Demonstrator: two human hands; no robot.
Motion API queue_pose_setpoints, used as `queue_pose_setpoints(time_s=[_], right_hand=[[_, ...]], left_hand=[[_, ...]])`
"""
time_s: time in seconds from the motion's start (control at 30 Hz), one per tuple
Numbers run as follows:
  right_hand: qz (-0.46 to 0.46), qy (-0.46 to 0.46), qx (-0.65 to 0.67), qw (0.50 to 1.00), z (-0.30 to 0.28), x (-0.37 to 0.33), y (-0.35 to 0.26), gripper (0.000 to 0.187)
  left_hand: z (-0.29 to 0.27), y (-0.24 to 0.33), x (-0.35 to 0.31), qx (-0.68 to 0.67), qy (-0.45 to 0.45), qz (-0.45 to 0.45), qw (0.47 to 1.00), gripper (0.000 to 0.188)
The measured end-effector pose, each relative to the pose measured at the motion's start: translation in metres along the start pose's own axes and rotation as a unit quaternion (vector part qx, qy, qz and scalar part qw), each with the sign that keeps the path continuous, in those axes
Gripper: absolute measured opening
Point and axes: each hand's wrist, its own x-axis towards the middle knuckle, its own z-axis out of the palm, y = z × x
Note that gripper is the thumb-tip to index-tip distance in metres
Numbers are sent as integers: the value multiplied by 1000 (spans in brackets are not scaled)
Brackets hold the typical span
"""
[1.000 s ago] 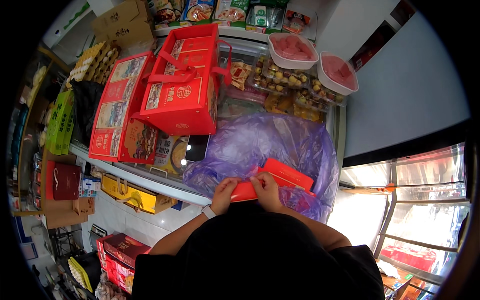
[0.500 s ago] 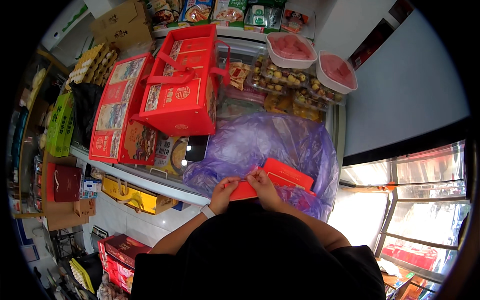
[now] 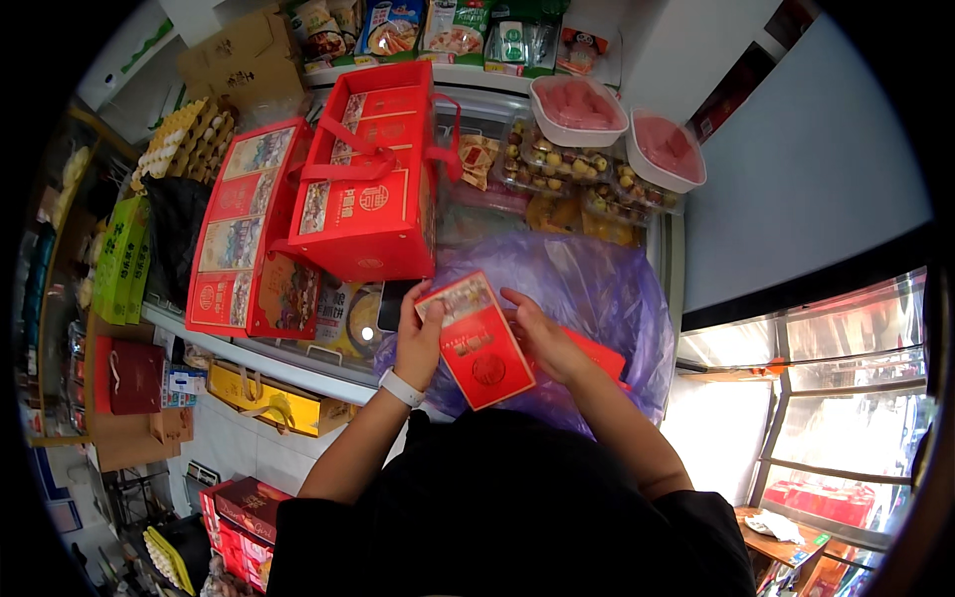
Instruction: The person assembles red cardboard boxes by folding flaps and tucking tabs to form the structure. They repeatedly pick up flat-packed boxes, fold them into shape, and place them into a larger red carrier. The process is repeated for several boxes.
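A flat red box [image 3: 487, 343] with a patterned band at one end is held tilted above the counter. My left hand [image 3: 418, 343] is closed round its left edge, the thumb on the printed face. Close by its right edge is my right hand [image 3: 545, 340], fingers apart; whether they touch the box is hard to tell. Under both hands spreads a crumpled purple plastic bag [image 3: 567, 269]. Another red box [image 3: 599, 354] lies on the bag, partly hidden by my right forearm.
Two large red gift boxes [image 3: 363, 224] with ribbon handles stand at the left on the glass-topped freezer. Clear fruit packs [image 3: 567, 159] and white tubs of pink food [image 3: 579, 107] sit at the far right. A dark phone [image 3: 393, 306] lies beside my left hand.
The red box has come up off the bag and turned its printed face upward. My left hand now grips its side, while my right hand has loosened from the pinch.
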Motion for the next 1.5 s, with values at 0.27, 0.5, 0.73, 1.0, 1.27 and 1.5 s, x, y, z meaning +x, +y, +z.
queue_pose_setpoints(time_s=[0.27,0.5,0.73,1.0,1.27,1.5], right_hand=[[-71,-59,-177,980,42,-4,-49,69],[-156,70,-144,975,61,32,-68,63],[-321,142,-263,899,99,116,-157,64],[-111,-47,-471,874,140,256,-231,59],[141,-211,-514,819,133,359,-214,59],[130,-192,-385,893,117,354,-219,49]], left_hand=[[-8,70,23,-40,-70,42,996,40],[-60,119,74,123,-178,125,968,53],[-120,166,203,627,-158,301,701,53],[-193,240,216,49,119,171,977,39],[-237,248,216,-156,105,173,967,40],[-230,249,215,-69,106,180,976,44]])
